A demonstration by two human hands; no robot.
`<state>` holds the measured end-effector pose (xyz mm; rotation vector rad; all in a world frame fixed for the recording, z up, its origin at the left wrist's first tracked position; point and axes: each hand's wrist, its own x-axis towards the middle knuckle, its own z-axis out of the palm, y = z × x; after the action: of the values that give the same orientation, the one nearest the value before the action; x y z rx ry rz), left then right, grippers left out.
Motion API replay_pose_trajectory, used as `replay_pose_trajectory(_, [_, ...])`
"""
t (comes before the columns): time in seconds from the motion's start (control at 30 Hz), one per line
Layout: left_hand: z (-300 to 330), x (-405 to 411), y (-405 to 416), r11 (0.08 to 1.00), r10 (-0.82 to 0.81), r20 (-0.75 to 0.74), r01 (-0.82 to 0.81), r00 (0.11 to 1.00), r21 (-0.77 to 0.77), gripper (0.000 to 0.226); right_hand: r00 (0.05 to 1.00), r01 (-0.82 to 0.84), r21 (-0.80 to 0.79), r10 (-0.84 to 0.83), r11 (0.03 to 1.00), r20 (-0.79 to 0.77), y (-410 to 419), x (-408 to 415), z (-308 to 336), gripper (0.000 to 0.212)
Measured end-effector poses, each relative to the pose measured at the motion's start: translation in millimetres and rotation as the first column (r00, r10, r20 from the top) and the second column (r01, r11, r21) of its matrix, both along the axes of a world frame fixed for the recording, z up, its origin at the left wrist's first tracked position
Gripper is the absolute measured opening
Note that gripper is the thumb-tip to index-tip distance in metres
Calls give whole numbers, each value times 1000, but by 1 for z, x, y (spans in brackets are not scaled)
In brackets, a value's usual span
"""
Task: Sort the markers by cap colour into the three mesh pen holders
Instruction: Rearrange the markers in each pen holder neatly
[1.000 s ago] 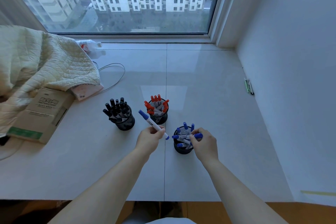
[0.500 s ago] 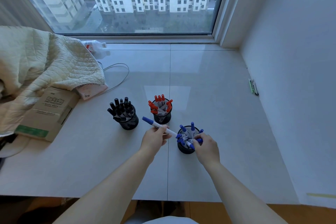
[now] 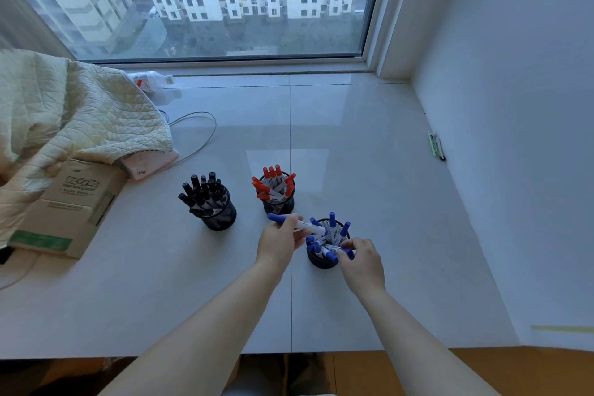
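The head view looks down on a pale tiled counter point(image 3: 369, 145) below a wide window point(image 3: 209, 0). Three black mesh holders stand on it. The holder with black-capped markers point(image 3: 221, 214) is furthest left, the holder with red-capped markers point(image 3: 279, 201) stands to its right and slightly farther back, and the holder with blue-capped markers point(image 3: 323, 259) is nearest the person, to the right of the other two.

The left hand point(image 3: 279, 243) has its grip clenched around a blue-capped marker point(image 3: 297, 224), held almost level with its blue cap pointing left and its other end reaching the rim of the blue holder. The right hand point(image 3: 361, 262) rests against the near right side of that holder, fingertips pinching a second blue marker point(image 3: 337, 251) that lies tilted among the ones already standing inside.

At the left, a cream quilted blanket point(image 3: 74, 119) drapes over a cardboard box point(image 3: 69, 206). A plastic bottle point(image 3: 151, 83) lies near the window sill, and a thin cable point(image 3: 199, 135) loops beside the blanket. Two small pens point(image 3: 436, 145) lie against the right wall point(image 3: 514, 106).
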<state>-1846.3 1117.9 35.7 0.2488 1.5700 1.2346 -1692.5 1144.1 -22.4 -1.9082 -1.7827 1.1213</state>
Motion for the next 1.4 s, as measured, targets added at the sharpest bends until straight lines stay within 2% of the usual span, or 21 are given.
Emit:
replay_pose_trajectory(0.07, [-1,5,4,1000,-17,-41,16,999,-25,19,1000,-10,-33,11,999,25,1,1,-1,13])
replay_pose_trajectory(0.2, [-10,10,6,988,-149,-299,128,942,-87,20,998,-36,-95,41,995,51,2,3,-3,20])
replay_pose_trajectory(0.37, [-18,12,7,990,-135,-380,105,915,-99,9,998,-54,-98,58,994,39,2,3,-6,21])
replay_pose_trajectory(0.47, [-24,13,8,979,-185,-440,129,879,-155,10,996,-72,-107,76,992,35,1,3,-8,22])
replay_pose_trajectory(0.6, [-31,19,9,967,-233,-411,167,881,-191,5,997,-70,-109,73,992,27,-1,4,-9,23])
replay_pose_trajectory(0.7, [-31,24,13,969,-219,-317,169,923,-178,16,998,-67,-106,69,992,13,-1,4,-10,22])
replay_pose_trajectory(0.77, [-30,25,16,961,-254,-337,196,907,-198,21,998,-64,-109,64,992,1,-2,4,-11,23])
replay_pose_trajectory(1.0, [-33,24,23,870,-493,-533,367,688,-331,21,998,-62,-112,62,992,-6,-4,3,-13,24])
replay_pose_trajectory(1.17, [-31,25,29,821,-570,-617,415,543,-392,22,997,-71,-114,71,991,1,-5,4,-13,24])
replay_pose_trajectory(1.23, [-31,27,30,774,-628,-633,445,453,-450,25,998,-63,-111,63,992,1,-6,4,-13,24])
replay_pose_trajectory(1.33, [-33,30,30,697,-689,-681,482,248,-531,25,999,-47,-104,47,993,3,-8,3,-13,24])
replay_pose_trajectory(1.4, [-34,29,30,686,-686,-704,488,185,-540,23,999,-43,-103,43,994,0,-9,3,-13,24])
